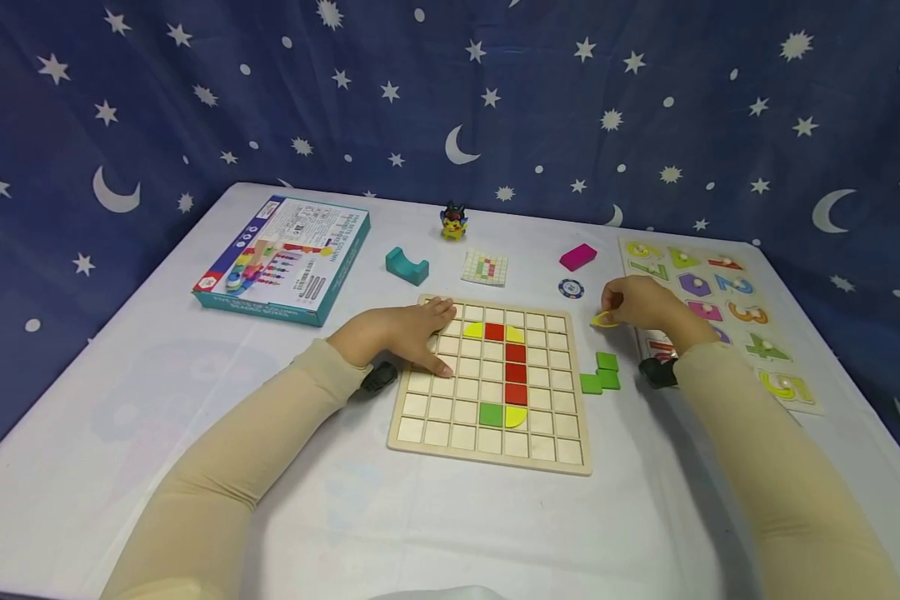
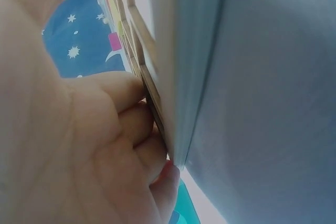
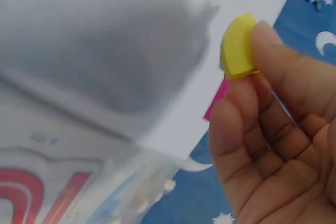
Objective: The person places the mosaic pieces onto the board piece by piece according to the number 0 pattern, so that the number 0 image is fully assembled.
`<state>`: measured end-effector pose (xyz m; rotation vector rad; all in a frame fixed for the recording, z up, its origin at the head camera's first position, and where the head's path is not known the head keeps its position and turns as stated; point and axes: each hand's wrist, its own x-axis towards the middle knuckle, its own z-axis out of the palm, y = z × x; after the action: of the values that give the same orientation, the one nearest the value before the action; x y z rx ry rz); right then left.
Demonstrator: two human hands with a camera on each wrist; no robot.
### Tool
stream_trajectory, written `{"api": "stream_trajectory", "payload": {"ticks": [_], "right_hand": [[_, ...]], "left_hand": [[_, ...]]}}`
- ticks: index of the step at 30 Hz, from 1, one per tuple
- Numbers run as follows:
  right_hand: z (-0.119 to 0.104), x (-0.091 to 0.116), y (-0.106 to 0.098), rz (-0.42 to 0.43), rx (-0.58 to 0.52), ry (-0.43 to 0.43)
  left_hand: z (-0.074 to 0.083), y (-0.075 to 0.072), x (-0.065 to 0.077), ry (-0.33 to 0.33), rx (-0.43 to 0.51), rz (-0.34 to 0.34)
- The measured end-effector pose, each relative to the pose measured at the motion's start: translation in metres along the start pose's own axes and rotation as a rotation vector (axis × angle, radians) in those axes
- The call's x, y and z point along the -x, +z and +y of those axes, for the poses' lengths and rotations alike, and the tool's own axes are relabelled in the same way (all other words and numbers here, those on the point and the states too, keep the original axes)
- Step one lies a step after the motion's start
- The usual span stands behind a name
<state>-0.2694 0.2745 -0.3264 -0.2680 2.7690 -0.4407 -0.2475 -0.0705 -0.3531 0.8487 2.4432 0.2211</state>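
My left hand (image 1: 412,329) rests with spread fingers on the left part of a wooden grid board (image 1: 412,433). Between thumb and fingers, my right hand (image 1: 641,302) pinches a yellow quarter-circle tile (image 3: 239,46), held to the right of the board. On the grid lie several red tiles (image 1: 516,372) in a column, a red tile (image 1: 494,332) at the top between two yellow rounded tiles (image 1: 515,334), and a green square tile (image 1: 491,414) beside another yellow tile (image 1: 515,417). Loose green tiles (image 1: 607,361) lie just right of the board.
Behind the board are a pattern card (image 1: 485,268), a teal block (image 1: 407,266), a small figurine (image 1: 453,222), a pink block (image 1: 577,257) and a poker chip (image 1: 571,288). A boxed toy (image 1: 292,258) stands back left. A number puzzle (image 1: 787,342) lies at right, partly under the right arm.
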Motion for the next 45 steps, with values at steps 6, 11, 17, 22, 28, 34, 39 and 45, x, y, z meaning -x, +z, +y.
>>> {"api": "stream_trajectory", "payload": {"ticks": [6,11,17,22,28,34,39,45], "right_hand": [[-0.015,0.007,0.001,-0.052,-0.208,-0.077],[-0.035,0.014,0.005,-0.109,-0.322,-0.163],[-0.058,0.019,0.010,-0.150,-0.288,-0.225],[-0.070,0.018,0.019,-0.185,-0.286,-0.261],[-0.085,0.016,0.028,-0.224,-0.241,-0.300],[-0.104,0.019,0.036,-0.244,-0.203,-0.346],[-0.123,0.024,0.043,-0.263,-0.177,-0.381],[-0.140,0.029,0.052,-0.320,-0.151,-0.458]], "left_hand": [[0.000,0.001,0.000,0.004,-0.003,0.006],[-0.001,0.001,0.000,0.006,-0.001,0.008],[-0.001,0.002,0.000,0.004,-0.005,0.011],[0.000,0.001,0.001,0.000,-0.003,0.012],[0.000,0.000,0.001,0.001,0.003,0.008],[0.000,0.000,0.000,0.000,-0.002,0.003],[0.000,0.000,0.000,-0.017,0.001,0.003],[0.000,0.001,0.001,-0.019,0.003,0.009]]}}
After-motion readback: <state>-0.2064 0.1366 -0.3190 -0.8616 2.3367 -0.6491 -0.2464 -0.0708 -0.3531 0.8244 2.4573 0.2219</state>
